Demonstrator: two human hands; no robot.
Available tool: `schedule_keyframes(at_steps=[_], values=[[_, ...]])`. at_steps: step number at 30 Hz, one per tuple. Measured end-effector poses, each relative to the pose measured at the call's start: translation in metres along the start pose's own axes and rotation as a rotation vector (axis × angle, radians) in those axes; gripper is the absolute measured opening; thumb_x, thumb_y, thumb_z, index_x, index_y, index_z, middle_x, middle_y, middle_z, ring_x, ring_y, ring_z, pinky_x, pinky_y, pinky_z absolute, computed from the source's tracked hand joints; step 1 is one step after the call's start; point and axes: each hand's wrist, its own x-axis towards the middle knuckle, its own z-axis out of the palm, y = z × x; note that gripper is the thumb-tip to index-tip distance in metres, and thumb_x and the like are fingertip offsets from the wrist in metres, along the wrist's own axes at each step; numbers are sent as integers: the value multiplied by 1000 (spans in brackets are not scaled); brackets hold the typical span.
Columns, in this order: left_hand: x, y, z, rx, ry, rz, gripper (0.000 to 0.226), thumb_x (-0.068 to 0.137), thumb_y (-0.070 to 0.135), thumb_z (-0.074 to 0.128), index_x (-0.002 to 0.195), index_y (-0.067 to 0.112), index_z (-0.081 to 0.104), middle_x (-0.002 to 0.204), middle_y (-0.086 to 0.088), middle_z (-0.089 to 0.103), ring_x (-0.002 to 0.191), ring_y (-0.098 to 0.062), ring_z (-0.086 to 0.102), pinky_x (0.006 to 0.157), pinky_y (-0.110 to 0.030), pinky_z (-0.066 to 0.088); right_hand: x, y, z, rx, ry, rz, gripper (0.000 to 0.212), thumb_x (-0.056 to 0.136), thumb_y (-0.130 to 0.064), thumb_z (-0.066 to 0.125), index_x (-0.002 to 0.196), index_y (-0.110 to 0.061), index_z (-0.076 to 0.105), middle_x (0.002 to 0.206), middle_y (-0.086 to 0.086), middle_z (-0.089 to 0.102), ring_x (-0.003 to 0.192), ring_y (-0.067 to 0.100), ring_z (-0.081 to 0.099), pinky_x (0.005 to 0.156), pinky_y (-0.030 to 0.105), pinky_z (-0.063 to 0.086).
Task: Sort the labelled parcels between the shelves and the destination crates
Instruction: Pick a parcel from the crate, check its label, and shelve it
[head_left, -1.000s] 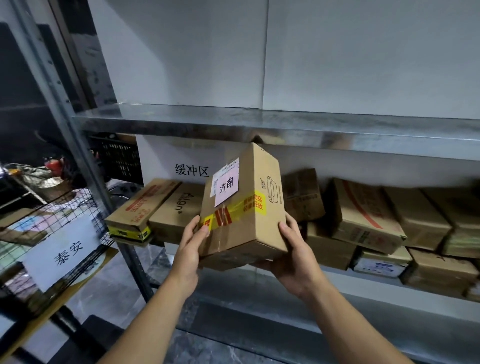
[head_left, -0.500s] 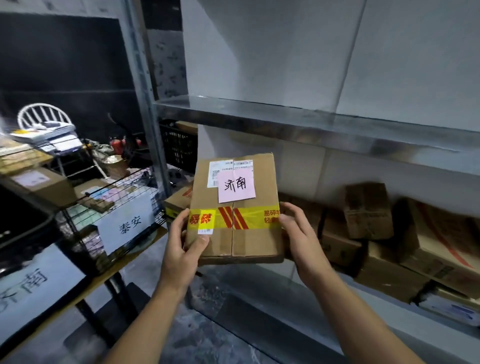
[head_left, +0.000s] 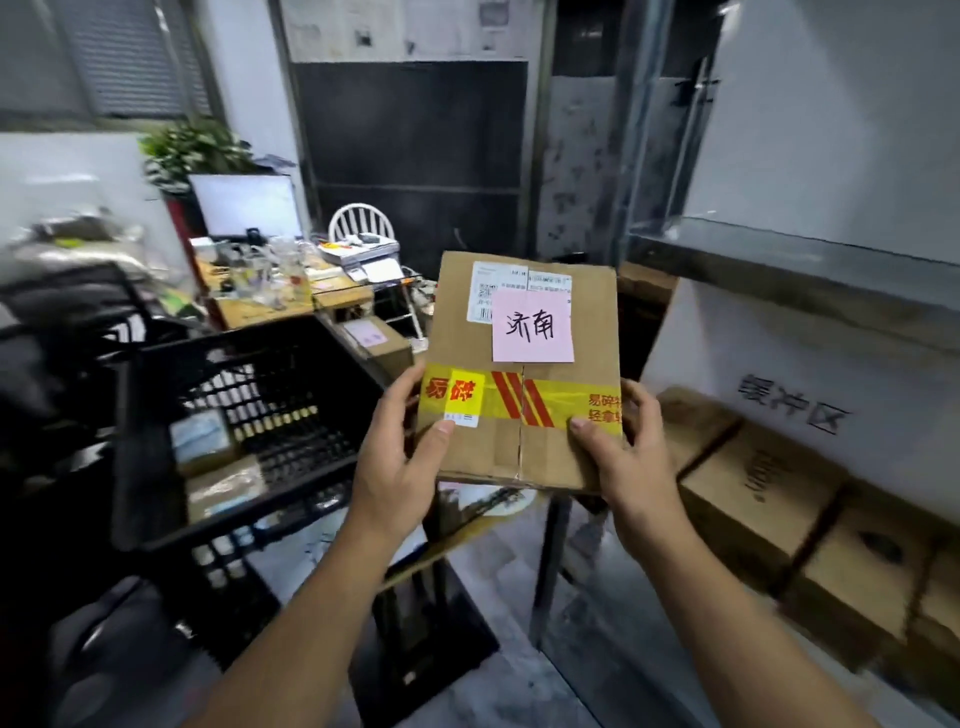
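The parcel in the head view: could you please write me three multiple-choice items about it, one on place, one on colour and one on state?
1. Where does the black crate lie from the parcel? A left of it; B right of it; C on top of it.
2. What colour is the handwritten note on the parcel? A green; B pink; C blue.
3. How is the parcel held? A by one grip alone; B lying on a shelf; C by both grips.

Key: 1 A, the crate fills the picture's left side, beside the parcel. 2 B, the note is pale pink. 3 C, the left grip and the right grip each clasp a lower corner, thumbs on its face.
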Motion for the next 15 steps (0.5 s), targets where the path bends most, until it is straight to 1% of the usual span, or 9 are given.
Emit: schedule_keyframes(at_steps=[2, 3, 4, 6, 8, 10, 12, 13, 15], values=[[21, -7, -42, 28, 58, 2, 47, 90, 47, 53, 135, 48, 41, 137, 23, 50, 129, 0, 47, 106, -39, 45, 20, 1, 41, -4, -40, -32, 59, 84, -36, 77, 130, -48, 42, 134, -4, 58, 118, 18, 63, 94, 39, 56], [31, -12, -64, 64, 104, -4, 47, 88, 52, 52, 134, 48, 42, 137, 22, 50, 131, -1, 46, 107, -37, 43, 30, 2, 61, -10, -64, -39, 54, 86, -34, 76, 126, -50, 43, 131, -5, 59, 118, 19, 62, 91, 37, 56], [40, -17, -85, 119, 154, -19, 51, 87, 56, 50, 136, 45, 42, 139, 17, 49, 132, -3, 45, 107, -36, 41, 39, 3, 80, -9, -81, -45, 52, 90, -29, 75, 127, -49, 43, 128, -7, 60, 118, 18, 62, 87, 31, 55], [54, -29, -127, 285, 243, -65, 55, 93, 48, 53, 144, 31, 43, 143, 5, 48, 133, -10, 45, 107, -35, 40, 57, 2, 114, 1, -100, -55, 55, 94, -22, 72, 137, -38, 42, 128, -7, 59, 116, 14, 61, 81, 25, 52], [64, -43, -166, 534, 290, -138, 53, 98, 33, 57, 147, 19, 43, 146, -3, 47, 134, -19, 44, 107, -35, 38, 76, 5, 145, -14, -129, -44, 56, 93, -21, 72, 138, -34, 42, 129, -5, 60, 115, 12, 61, 87, 31, 53], [72, -63, -201, 782, 253, -244, 54, 95, 29, 61, 144, 13, 46, 144, -11, 49, 133, -29, 43, 108, -40, 35, 90, 8, 174, -77, -190, -46, 54, 92, -25, 74, 134, -36, 44, 127, -6, 60, 116, 12, 59, 97, 38, 52], [76, -82, -227, 958, 170, -402, 56, 91, 35, 62, 143, 16, 48, 144, -11, 48, 132, -34, 42, 109, -41, 34, 103, 11, 202, -142, -251, -40, 54, 88, -32, 76, 131, -42, 44, 132, -3, 58, 114, 13, 60, 100, 43, 50], [76, -91, -237, 1019, 129, -477, 58, 91, 40, 61, 143, 19, 47, 145, -9, 46, 132, -34, 41, 109, -41, 34, 107, 11, 216, -172, -279, -38, 55, 88, -31, 76, 130, -44, 43, 132, -1, 58, 111, 12, 60, 100, 42, 50], [73, -104, -250, 1075, 72, -569, 59, 93, 44, 57, 145, 21, 43, 149, -6, 40, 135, -33, 36, 110, -40, 32, 115, 15, 245, -253, -338, -29, 54, 89, -28, 75, 129, -42, 43, 122, -6, 61, 101, 8, 61, 97, 37, 49]])
